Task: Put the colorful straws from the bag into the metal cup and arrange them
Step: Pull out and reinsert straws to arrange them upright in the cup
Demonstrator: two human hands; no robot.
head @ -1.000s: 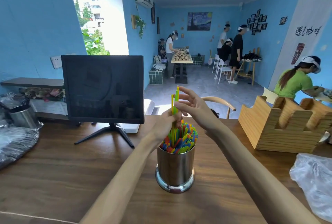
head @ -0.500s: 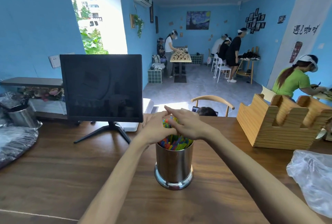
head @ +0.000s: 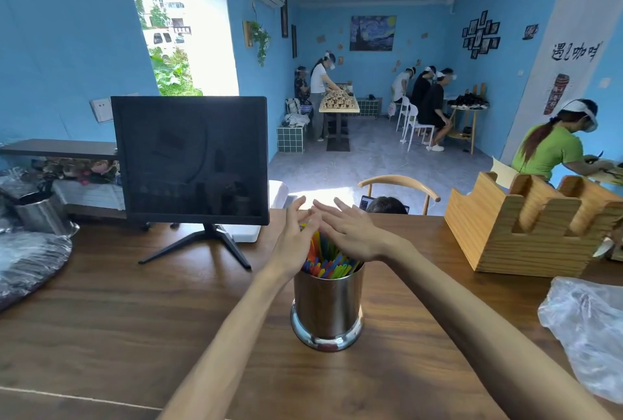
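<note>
A shiny metal cup (head: 327,308) stands on the wooden table (head: 118,318) in front of me, packed with colorful straws (head: 328,262) that lean a little to the left. My left hand (head: 298,239) is on the left side of the bundle with straight fingers against the straw tops. My right hand (head: 350,232) lies flat over the tops from the right, fingers spread and pointing left. Their fingertips meet above the straws. Neither hand grips anything. A crumpled clear plastic bag (head: 586,328) lies at the table's right edge.
A dark monitor (head: 190,156) on a stand is behind the cup to the left. A wooden holder (head: 529,230) sits at the right back. Another metal cup (head: 40,214) and dark plastic wraps (head: 27,261) are far left. Several people work in the room beyond.
One second ago my hands held a few straws raised above the cup. They then pushed them down into the bundle, and now both hands have opened flat over the straw tops.
</note>
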